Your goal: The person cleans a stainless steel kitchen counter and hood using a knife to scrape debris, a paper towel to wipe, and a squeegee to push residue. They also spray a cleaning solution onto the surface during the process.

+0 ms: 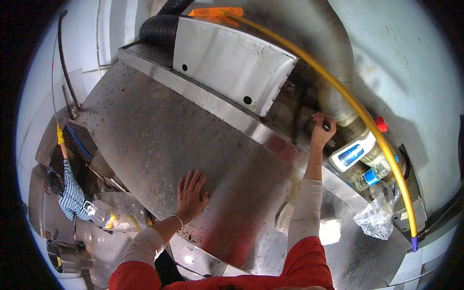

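Note:
My left hand point(192, 194) rests palm down, fingers spread, on a stained stainless-steel worktop point(152, 119). It holds nothing. My right hand point(323, 132) reaches over the raised steel ledge point(232, 112) at the worktop's back. Its fingers are closed around a small dark object point(326, 127), of which only a rounded end shows; I cannot tell what it is. To the left of that hand, a tilted sheet-metal panel point(232, 61) with two round holes leans in the dirty gap behind the ledge. A white bottle with a red cap point(351, 152) lies just right of the hand.
A yellow hose point(337, 85) arcs across the back and right. Clear plastic bottles point(373, 177) and a plastic bag point(378, 217) crowd the right side. A ribbed duct point(337, 72) stands behind. At left, a person in a striped shirt point(72, 195) works near a large clear bottle point(108, 216).

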Available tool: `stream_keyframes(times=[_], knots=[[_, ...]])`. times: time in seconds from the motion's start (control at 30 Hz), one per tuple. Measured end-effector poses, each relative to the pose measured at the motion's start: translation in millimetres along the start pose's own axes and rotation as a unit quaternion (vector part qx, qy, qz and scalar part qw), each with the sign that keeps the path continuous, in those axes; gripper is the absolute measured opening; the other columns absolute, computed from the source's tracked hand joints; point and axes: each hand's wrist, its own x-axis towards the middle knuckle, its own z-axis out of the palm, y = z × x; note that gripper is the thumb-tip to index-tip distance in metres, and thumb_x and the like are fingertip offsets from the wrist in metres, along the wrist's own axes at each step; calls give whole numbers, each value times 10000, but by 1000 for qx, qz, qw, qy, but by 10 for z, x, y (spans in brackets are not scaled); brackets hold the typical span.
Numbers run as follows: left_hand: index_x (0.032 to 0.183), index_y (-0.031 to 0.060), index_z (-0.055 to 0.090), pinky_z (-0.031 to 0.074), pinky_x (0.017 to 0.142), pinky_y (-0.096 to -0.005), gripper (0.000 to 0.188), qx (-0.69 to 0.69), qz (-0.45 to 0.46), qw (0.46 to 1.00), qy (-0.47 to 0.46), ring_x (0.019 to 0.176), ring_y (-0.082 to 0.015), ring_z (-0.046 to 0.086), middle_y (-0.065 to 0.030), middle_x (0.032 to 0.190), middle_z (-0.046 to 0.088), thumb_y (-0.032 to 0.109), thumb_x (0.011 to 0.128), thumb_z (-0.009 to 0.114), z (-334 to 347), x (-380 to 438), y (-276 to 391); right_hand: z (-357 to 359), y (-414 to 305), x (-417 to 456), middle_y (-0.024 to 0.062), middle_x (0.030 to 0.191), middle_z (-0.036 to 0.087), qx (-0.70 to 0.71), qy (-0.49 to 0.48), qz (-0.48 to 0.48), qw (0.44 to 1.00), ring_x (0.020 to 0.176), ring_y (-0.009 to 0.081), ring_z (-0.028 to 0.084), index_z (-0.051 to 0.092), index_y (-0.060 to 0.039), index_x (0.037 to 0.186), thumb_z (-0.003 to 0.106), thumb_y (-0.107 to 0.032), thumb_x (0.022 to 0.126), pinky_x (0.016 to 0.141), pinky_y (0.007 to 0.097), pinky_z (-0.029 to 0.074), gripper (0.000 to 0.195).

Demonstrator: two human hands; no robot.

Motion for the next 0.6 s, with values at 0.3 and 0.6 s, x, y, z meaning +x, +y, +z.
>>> stream_keyframes(times=[0.3,0.6], knots=[[1258,92,369,142,1037,-473,445,10,0,1000,-4,1281,-307,211,-113,1360,289,189,828,425,32,12,-37,153,227,167,51,670,580,-190,-43,-18,981,643,139,521,590,23,717,599,-92,742,633,264,428,118],[1259,111,368,139,1039,-471,475,11,21,1000,9,1285,-288,209,-95,1360,290,229,807,452,64,12,-30,-232,500,343,52,668,587,-122,-38,-23,992,643,127,523,603,11,713,566,-63,765,652,249,418,98]])
